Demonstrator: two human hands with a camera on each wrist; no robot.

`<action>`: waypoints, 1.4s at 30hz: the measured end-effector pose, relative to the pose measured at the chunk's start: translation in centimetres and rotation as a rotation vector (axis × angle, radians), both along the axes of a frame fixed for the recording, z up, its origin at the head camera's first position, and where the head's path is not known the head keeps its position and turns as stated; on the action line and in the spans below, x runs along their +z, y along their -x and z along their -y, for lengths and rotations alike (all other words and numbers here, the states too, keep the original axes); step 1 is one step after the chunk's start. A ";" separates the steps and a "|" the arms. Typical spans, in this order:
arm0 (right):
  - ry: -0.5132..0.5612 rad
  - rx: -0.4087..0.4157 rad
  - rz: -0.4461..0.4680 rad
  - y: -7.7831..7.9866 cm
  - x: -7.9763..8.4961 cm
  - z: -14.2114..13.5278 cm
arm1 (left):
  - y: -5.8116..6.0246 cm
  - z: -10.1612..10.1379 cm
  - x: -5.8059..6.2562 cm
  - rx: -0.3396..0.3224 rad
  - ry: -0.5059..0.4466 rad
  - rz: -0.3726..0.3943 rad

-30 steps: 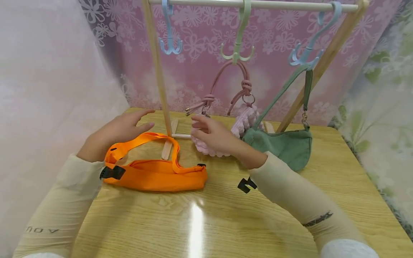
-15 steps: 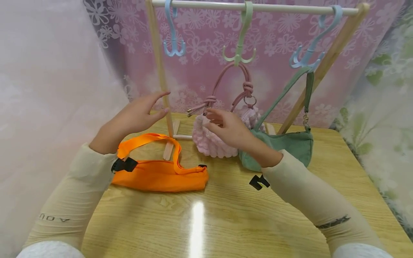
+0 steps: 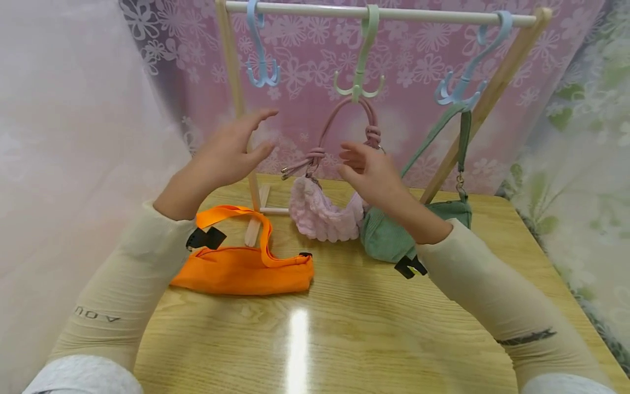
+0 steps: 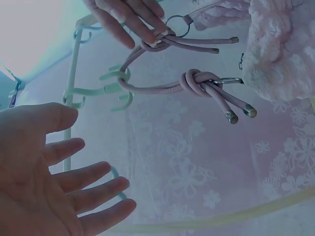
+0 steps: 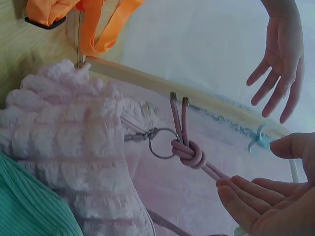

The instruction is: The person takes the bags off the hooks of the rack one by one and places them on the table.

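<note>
In the head view my left hand [image 3: 223,156] is raised by the rack's left post, its fingers spread and holding nothing. My right hand [image 3: 374,172] floats in front of a fluffy pink handbag [image 3: 325,216], fingers loosely bent and nothing gripped. That bag's knotted cord handle [image 3: 328,123] loops over the green four-prong hook [image 3: 360,74]. In the right wrist view, the fingers of that hand overlap the cord [image 5: 211,169] beside its knot. A green corduroy bag [image 3: 389,235] hangs by its strap at right, partly behind my right forearm. On the table lies an orange waist bag [image 3: 246,273].
A white rail [image 3: 315,11] on wooden posts carries the hooks. The left blue hook [image 3: 263,71] bears nothing; the right blue hook [image 3: 460,90] holds the green bag's strap. The wooden table [image 3: 354,328] stretches out in front, with a pink floral curtain [image 3: 300,120] behind.
Both hands have risen and shifted right, the left from above the orange bag toward the rack post, the right from over the pink bag up toward its handle. The bags stay in place.
</note>
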State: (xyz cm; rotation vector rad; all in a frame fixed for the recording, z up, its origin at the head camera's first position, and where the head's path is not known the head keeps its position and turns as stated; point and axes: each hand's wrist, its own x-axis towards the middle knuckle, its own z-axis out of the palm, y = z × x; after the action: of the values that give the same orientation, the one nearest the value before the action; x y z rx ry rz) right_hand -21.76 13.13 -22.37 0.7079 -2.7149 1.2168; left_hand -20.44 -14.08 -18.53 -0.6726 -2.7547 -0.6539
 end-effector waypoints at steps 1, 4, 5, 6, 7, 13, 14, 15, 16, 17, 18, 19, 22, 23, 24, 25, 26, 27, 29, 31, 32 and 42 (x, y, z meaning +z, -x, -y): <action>0.014 -0.005 0.001 0.1 0.1 -0.2 | 0.1 -0.3 0.1 -0.003 -0.006 -0.018; 0.039 -0.013 -0.002 0.4 0.3 -0.7 | 0.3 -1.1 0.5 0.003 -0.016 -0.048; 0.044 -0.015 -0.006 0.5 0.4 -0.9 | 0.4 -1.4 0.6 0.001 -0.017 -0.058; 0.044 -0.020 -0.015 0.6 0.5 -1.0 | 0.5 -1.6 0.8 0.002 -0.019 -0.065; 0.048 -0.025 -0.028 0.7 0.6 -1.1 | 0.7 -1.9 0.9 0.001 -0.017 -0.078; 0.075 -0.032 -0.090 0.7 1.1 -1.6 | 1.5 -3.5 1.3 -0.034 -0.028 -0.183; 0.078 -0.031 -0.093 0.7 1.2 -1.7 | 1.6 -3.7 1.4 -0.040 -0.035 -0.197; 0.080 -0.033 -0.090 0.6 1.3 -1.7 | 1.6 -3.9 1.4 -0.046 -0.044 -0.210; 0.080 -0.037 -0.091 0.6 1.4 -1.8 | 1.7 -4.1 1.5 -0.047 -0.051 -0.223; 0.081 -0.041 -0.092 0.6 1.5 -1.9 | 1.8 -4.2 1.6 -0.045 -0.053 -0.231; 0.081 -0.047 -0.094 0.7 1.6 -1.9 | 1.8 -4.4 1.7 -0.042 -0.055 -0.238; 0.083 -0.053 -0.094 0.8 1.7 -2.0 | 1.9 -4.5 1.8 -0.042 -0.057 -0.244; 0.095 -0.083 -0.115 1.1 1.9 -2.2 | 2.3 -5.0 2.0 -0.041 -0.064 -0.264; 0.101 -0.093 -0.122 1.2 2.0 -2.3 | 2.4 -5.1 2.1 -0.041 -0.068 -0.269; 0.108 -0.102 -0.129 1.3 2.1 -2.4 | 2.5 -5.3 2.3 -0.046 -0.074 -0.278; 0.113 -0.111 -0.136 1.4 2.2 -2.6 | 2.6 -5.5 2.4 -0.048 -0.080 -0.288; 0.116 -0.120 -0.146 1.5 2.3 -2.7 | 2.7 -5.6 2.5 -0.046 -0.081 -0.299; 0.120 -0.129 -0.147 1.6 2.4 -2.8 | 2.8 -5.8 2.7 -0.045 -0.083 -0.312; 0.115 -0.147 -0.149 1.8 2.6 -3.0 | 3.0 -6.1 3.0 -0.044 -0.090 -0.331; 0.102 -0.169 -0.153 2.0 2.8 -3.2 | 3.3 -6.3 3.3 -0.045 -0.091 -0.355; 0.093 -0.180 -0.155 2.1 2.9 -3.2 | 3.5 -6.5 3.5 -0.053 -0.093 -0.373; 0.004 -0.227 -0.113 3.4 3.5 -3.7 | 5.4 -8.3 5.7 -0.070 -0.078 -0.527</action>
State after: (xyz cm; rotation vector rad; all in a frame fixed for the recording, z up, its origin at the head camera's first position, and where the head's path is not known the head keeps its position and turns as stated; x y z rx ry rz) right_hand -25.13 16.87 -18.84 0.4388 -2.6128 1.0953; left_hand -25.81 -5.74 -12.78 -0.7936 -2.2198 -0.5052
